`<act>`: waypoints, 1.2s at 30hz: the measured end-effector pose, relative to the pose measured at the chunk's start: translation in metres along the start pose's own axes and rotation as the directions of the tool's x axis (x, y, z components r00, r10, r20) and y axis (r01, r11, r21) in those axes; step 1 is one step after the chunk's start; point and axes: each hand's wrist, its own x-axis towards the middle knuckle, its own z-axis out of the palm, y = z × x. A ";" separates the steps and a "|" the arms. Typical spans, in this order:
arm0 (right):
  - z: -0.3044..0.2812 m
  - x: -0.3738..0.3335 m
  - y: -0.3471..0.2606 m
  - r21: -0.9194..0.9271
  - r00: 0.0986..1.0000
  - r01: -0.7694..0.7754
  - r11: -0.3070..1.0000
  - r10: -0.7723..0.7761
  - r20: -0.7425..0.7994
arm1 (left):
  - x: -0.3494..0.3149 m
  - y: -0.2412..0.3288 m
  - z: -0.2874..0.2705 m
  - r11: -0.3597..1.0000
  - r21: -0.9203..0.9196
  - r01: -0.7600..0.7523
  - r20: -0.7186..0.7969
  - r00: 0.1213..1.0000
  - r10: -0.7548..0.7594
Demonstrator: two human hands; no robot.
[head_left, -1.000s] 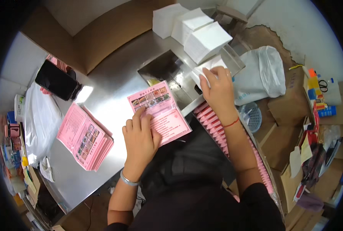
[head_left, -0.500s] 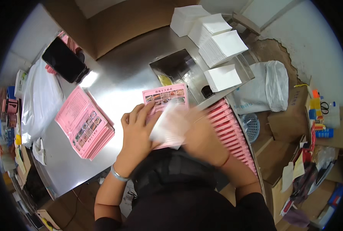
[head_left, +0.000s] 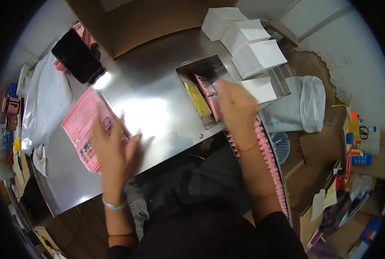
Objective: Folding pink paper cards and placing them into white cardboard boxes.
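My left hand has its fingers spread over a stack of pink printed sheets with small food pictures, on the left of the metal table. Motion blurs its fingertips, and nothing shows in its grasp. My right hand is curled at the right edge of a rectangular recess in the tabletop. Its fingertips are hidden, so what they hold, if anything, cannot be made out. Inside the recess, a narrow pink printed packet leans beside a yellow packet. White folded napkins are just beyond the right hand.
Taller white napkin stacks stand at the back right. A phone is propped at the far left above white plastic bags. Rows of pink packets lie under my right forearm, beside a blue basket.
My hands have parted from the pink sheet and white paper between them. The left has moved to the pink stack, the right up to the recess, where a pink packet now shows.
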 end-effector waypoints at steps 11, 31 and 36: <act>-0.017 -0.030 0.038 -0.145 0.984 -0.173 0.974 0.177 0.011 | -0.012 -0.083 -0.005 0.929 0.303 0.211 0.159 0.950 -0.268; 0.010 -0.016 -0.064 0.084 0.932 0.223 0.971 -0.238 0.274 | -0.006 0.052 0.043 0.962 -0.255 -0.096 0.100 0.987 0.125; -0.013 -0.014 -0.014 0.339 0.927 -0.371 0.864 0.367 0.078 | -0.011 0.065 0.047 0.969 -0.202 -0.143 0.165 0.970 0.178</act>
